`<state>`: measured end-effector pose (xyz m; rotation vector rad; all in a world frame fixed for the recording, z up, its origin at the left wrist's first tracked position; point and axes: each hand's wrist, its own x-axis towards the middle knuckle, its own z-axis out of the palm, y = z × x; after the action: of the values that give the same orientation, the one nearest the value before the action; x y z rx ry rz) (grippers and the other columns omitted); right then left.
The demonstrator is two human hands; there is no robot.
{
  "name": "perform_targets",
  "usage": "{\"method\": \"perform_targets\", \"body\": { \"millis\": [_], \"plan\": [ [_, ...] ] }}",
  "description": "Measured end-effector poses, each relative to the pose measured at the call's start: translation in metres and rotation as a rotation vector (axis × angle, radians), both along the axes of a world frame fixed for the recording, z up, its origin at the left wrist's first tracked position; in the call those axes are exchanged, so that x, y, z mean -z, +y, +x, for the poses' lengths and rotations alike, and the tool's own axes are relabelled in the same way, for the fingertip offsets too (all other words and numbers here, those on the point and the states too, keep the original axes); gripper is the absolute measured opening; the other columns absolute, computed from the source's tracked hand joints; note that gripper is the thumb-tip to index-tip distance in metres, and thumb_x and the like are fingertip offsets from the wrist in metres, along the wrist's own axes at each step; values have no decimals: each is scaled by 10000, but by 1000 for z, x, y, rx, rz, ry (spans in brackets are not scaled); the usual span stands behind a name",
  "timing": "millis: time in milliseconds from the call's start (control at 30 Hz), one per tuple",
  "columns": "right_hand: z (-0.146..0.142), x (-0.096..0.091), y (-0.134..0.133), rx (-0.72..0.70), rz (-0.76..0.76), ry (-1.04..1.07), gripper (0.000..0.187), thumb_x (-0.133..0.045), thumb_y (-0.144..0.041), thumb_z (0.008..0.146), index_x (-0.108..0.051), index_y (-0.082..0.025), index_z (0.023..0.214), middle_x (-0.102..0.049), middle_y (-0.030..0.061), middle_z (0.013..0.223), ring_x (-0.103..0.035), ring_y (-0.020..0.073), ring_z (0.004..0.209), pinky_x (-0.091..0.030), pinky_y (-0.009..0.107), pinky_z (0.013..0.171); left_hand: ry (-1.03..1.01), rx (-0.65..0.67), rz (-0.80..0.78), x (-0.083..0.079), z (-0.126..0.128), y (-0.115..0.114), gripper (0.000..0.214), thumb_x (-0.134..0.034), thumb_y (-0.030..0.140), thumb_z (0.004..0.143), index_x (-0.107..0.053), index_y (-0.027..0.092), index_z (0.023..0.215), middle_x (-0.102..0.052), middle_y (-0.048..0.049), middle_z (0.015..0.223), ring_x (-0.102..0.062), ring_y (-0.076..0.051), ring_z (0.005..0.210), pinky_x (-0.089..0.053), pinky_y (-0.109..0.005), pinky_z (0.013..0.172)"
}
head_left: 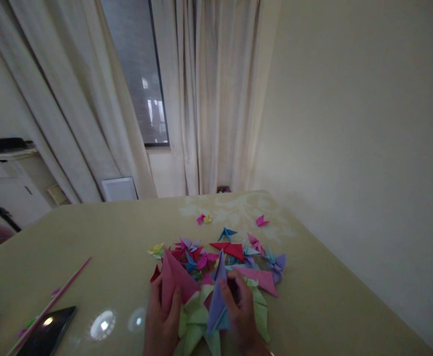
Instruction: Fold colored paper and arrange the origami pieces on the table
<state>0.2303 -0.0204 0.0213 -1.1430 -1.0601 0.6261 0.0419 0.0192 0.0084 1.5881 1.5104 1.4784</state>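
Low in the head view, my left hand (pixel 161 316) is closed on a pink folded paper piece (pixel 175 283) that points upward. My right hand (pixel 240 311) pinches a purple folded paper piece (pixel 218 291) with a blue edge, held upright beside the pink one. Under both hands lies a light green folded paper shape (pixel 194 324). Just beyond my fingers spreads a heap of small origami figures (pixel 231 254) in red, blue, pink and purple on the yellowish table (pixel 120 237).
A dark phone (pixel 48 332) lies at the near left beside a thin pink stick (pixel 59 291). Loose origami pieces (pixel 261 221) sit farther back. The table's right edge runs close to a cream wall. Curtains and a window stand behind the table.
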Motion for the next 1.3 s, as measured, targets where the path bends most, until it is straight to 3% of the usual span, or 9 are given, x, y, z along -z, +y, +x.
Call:
{"method": "perform_targets", "body": {
  "millis": [100, 200, 333, 500, 633, 767, 967, 1133, 1300],
  "plan": [
    [0, 1, 0, 16, -7, 7, 297, -652, -492, 991, -674, -215, 888, -582, -15, 716, -549, 153, 623, -484, 228, 565, 301, -177, 280, 6, -6, 3, 559, -625, 480, 964, -569, 170, 1426, -635, -203, 1418, -604, -387, 1292, -475, -581, 1068],
    [-2, 0, -2, -9, 8, -34, 280, -613, -465, 1023, -731, -217, 971, -698, 34, 842, -664, 191, 760, -569, 265, 704, 372, -41, 492, 8, 2, -9, 363, -649, 327, 985, -659, 255, 1340, -737, -123, 1275, -686, -294, 1181, -524, -449, 1028],
    [-4, 5, -5, -98, 64, -134, 230, -599, -389, 1042, -777, -246, 1065, -775, 76, 1017, -736, 229, 947, -601, 315, 858, 167, 260, 251, 5, 24, -32, 345, -704, 497, 944, -729, 274, 1206, -797, -93, 1048, -749, -262, 909, -616, -347, 803],
    [-7, 13, -6, -41, 84, -121, 173, -698, -362, 982, -747, -270, 1119, -782, 65, 996, -754, 222, 859, -624, 302, 771, -36, 327, 14, 1, 36, -41, 508, -697, 606, 905, -730, 257, 1272, -816, -115, 1054, -771, -278, 867, -644, -364, 813],
    [-7, 5, -9, -60, 128, -193, 141, -647, -362, 1015, -745, -261, 1013, -759, 52, 923, -732, 206, 825, -607, 289, 757, -101, 317, -39, 5, 33, -38, 464, -599, 572, 972, -740, 244, 1269, -811, -123, 1188, -788, -295, 1018, -639, -378, 923],
    [-7, -6, -10, -121, 138, -268, 157, -702, -403, 973, -761, -258, 993, -741, 73, 1043, -717, 222, 901, -595, 299, 775, -99, 339, -31, 10, 29, -33, 398, -676, 533, 934, -781, 251, 1195, -824, -112, 1163, -799, -293, 1004, -655, -370, 894],
    [-11, -8, -7, -117, 75, -205, 48, -751, -246, 906, -737, -242, 953, -722, 68, 1104, -710, 178, 801, -594, 258, 682, -106, 287, -57, 9, 23, -26, 402, -644, 557, 954, -808, 224, 1107, -827, -127, 1144, -793, -300, 993, -650, -373, 873],
    [-17, 9, -3, -173, -72, -106, 518, -828, -222, 812, -636, -283, 1289, -749, 50, 1132, -701, 149, 637, -585, 250, 563, -70, 61, -52, 7, 4, -14, 451, -578, 563, 969, -741, 204, 1187, -803, -124, 1166, -754, -321, 1079, -627, -420, 927],
    [-1, 9, 9, -18, -14, -171, 254, -740, -318, 931, -701, -231, 1166, -770, 64, 983, -742, 191, 735, -624, 281, 662, -2, -84, -75, -6, -23, 7, 541, -521, 551, 984, -593, 230, 1413, -719, -120, 1332, -720, -312, 1139, -619, -426, 932]
  ]
}}
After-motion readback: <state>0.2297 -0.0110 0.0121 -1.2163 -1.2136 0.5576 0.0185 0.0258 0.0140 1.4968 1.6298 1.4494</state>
